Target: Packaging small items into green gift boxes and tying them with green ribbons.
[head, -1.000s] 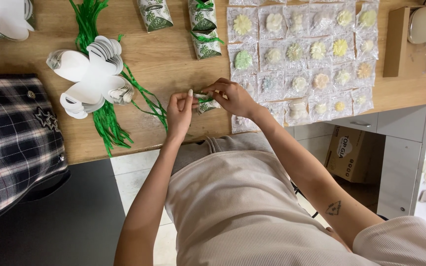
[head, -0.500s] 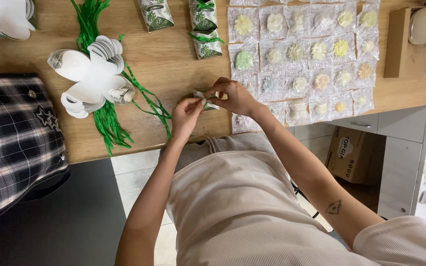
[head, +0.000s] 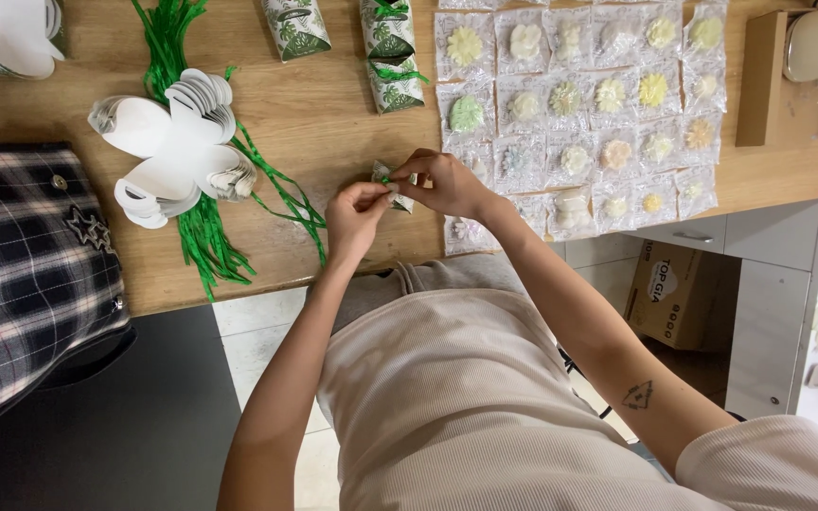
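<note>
**Small favour packet pinched between both hands over the wooden table**

Between the two hands, just above the near edge of the wooden table, sits a small leaf-printed paper packet with a bit of green ribbon at its top. The left hand pinches the ribbon end with thumb and forefinger pressed together; the right hand curls over the packet from the other side, fingertips closed on its upper part. How much of the packet they cover cannot be told exactly.

The packet looks light and thin-walled, likely easy to crush, so a hold on its folded top edge rather than its sides seems safest. The ribbon appears narrow, soft and slick, and would probably slip from a loose pinch.

Beyond the packet, farther up the table, two finished leaf-printed packets lie side by side. To the packet's right, a grid of clear sachets with small pale flowers covers the wood. To its left lie loose green ribbon strands under a stack of white scalloped card blanks. Farther left, a plaid garment hangs over the table's edge.
</note>
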